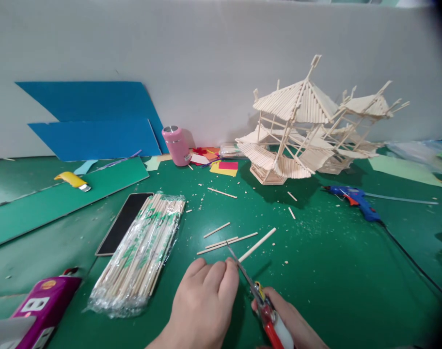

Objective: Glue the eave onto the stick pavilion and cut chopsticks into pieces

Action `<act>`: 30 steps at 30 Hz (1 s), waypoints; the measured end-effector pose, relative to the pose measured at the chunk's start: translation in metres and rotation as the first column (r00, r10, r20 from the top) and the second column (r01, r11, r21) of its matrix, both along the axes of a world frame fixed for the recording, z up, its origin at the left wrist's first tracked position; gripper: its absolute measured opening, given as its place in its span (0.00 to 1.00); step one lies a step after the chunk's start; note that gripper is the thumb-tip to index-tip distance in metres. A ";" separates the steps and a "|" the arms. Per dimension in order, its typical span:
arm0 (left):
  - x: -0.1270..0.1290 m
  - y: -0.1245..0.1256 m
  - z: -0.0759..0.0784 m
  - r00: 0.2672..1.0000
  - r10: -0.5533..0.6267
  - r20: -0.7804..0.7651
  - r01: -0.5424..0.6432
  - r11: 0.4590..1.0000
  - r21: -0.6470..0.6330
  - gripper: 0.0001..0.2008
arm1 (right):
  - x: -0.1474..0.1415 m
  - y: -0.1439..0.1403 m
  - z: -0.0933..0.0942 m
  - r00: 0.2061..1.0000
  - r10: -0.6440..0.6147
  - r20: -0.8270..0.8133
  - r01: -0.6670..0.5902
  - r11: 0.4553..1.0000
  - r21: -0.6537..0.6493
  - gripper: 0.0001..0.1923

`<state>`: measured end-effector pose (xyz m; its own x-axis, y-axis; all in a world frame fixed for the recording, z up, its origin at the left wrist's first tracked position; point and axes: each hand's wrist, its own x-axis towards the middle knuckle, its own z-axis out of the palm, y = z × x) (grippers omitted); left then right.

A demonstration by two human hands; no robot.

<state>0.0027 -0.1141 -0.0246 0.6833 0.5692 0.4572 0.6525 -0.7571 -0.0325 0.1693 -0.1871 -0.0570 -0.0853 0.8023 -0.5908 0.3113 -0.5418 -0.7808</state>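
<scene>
My left hand [206,295] is closed, knuckles up, low over the green table, gripping a wooden chopstick [259,245] whose free end points up and right. My right hand [284,310] is wrapped round a red-handled cutting tool [270,322]. Its narrow metal blade lies across the chopstick, close to my left fingers. Just beyond my hands lie several thin wooden sticks [224,243]. To the left is a clear plastic pack of chopsticks [141,252], partly over a dark flat panel [122,225]. The chopstick's near end is hidden in my left hand.
A wooden-stick pavilion model [297,102] stands at the back right. A blue glue gun [362,201] with its cord lies on the right. Further left are a pink flask [176,145], a yellow utility knife [72,180], blue boards [97,138] and a purple box [42,310].
</scene>
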 end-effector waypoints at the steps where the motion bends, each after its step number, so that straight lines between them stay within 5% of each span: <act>1: 0.000 0.000 0.000 1.000 0.003 -0.001 -0.003 1.000 0.008 0.09 | 0.001 0.000 0.000 1.000 0.000 0.000 0.000 1.000 0.002 0.24; 16: 0.003 0.000 -0.002 0.999 0.023 0.033 -0.022 0.999 -0.038 0.07 | 0.000 0.004 -0.011 0.999 -0.009 -0.037 0.011 0.999 0.050 0.15; 20: 0.004 0.002 0.002 0.992 0.015 0.125 0.007 0.984 -0.177 0.06 | 0.002 0.007 -0.002 1.000 0.001 -0.019 0.000 1.000 0.025 0.15; 22: 0.004 0.004 0.008 0.972 0.040 0.230 0.048 0.930 -0.365 0.08 | 0.001 0.009 0.005 1.000 0.013 -0.027 -0.013 1.000 -0.004 0.18; 25: 0.004 0.005 0.018 0.933 0.156 0.325 0.104 0.748 -0.656 0.11 | 0.000 0.010 0.015 0.999 0.007 -0.033 -0.008 1.000 -0.028 0.20; 30: 0.001 0.006 0.026 0.891 0.302 0.339 0.146 0.517 -0.844 0.13 | 0.000 0.010 0.024 0.999 0.043 0.031 -0.044 0.999 0.020 0.23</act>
